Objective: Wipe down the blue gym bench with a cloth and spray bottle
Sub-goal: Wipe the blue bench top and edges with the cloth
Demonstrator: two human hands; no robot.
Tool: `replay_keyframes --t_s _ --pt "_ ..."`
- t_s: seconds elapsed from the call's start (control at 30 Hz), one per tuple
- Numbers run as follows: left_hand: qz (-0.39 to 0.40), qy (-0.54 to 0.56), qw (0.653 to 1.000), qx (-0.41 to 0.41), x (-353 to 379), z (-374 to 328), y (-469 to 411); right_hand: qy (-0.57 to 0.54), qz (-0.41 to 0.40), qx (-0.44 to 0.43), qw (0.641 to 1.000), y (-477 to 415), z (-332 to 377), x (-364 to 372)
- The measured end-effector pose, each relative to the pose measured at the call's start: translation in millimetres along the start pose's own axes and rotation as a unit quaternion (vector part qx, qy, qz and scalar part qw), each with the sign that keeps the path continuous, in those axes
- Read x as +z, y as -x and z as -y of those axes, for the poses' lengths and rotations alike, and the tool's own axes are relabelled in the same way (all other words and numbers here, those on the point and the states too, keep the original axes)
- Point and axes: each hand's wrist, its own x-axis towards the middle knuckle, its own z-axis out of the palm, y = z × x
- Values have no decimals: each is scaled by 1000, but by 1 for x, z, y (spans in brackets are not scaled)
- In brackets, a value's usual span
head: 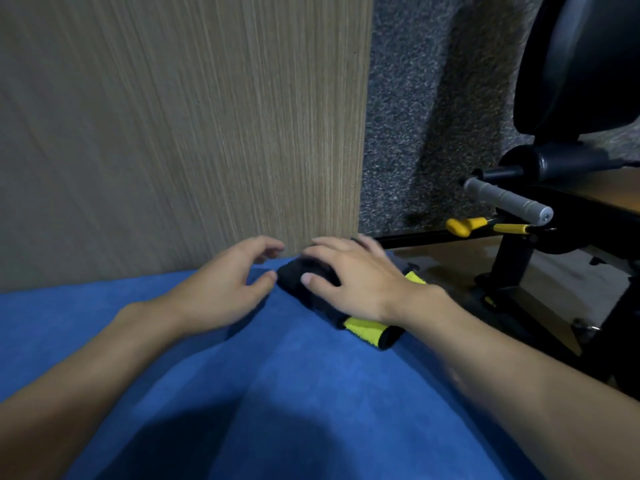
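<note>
The blue gym bench (277, 393) fills the lower half of the head view. A folded black and yellow cloth (367, 329) lies at its far right end. My right hand (349, 278) lies flat on the cloth, fingers spread and pressing it onto the pad. My left hand (228, 285) hovers or rests just left of the cloth, fingers loosely curved and holding nothing, with its thumb tip close to the cloth's edge. No spray bottle is in view.
A wood-grain panel (173, 133) stands right behind the bench's far edge. To the right stands black gym equipment with a grey metal handle (509, 200), a yellow knob (464, 226) and a black pad (581, 64), over speckled grey flooring (433, 98).
</note>
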Motion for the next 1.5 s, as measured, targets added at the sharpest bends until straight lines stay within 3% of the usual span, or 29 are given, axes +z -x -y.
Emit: replay_keyframes --t_s 0.07,0.17,0.3,0.43,0.6,0.77,1.1,1.3,1.5 --pt "-2 -6 999 48 8 -20 -13 6 -36 66 997 19 -14 -8" --pt "52 -30 994 89 36 -52 -43 -58 -6 174 983 49 -34 -10" --pt "127 -207 968 54 66 -61 -48 -144 10 206 968 68 -53 -7" --pt "86 -259 962 10 58 -53 -23 -126 -3 189 974 72 -44 -12" --pt "50 -326 937 -113 54 -51 -12 -72 9 160 984 70 -18 -10" --pt "100 -275 956 -23 59 -55 -33 -61 61 131 988 70 -13 0" --pt "46 -268 957 -105 60 -33 -40 2 105 125 987 63 -14 6" --pt "14 -285 927 -242 49 -25 -21 25 114 114 987 64 -13 9" --pt "76 -265 946 -169 61 -44 -46 24 109 116 987 65 -12 9"
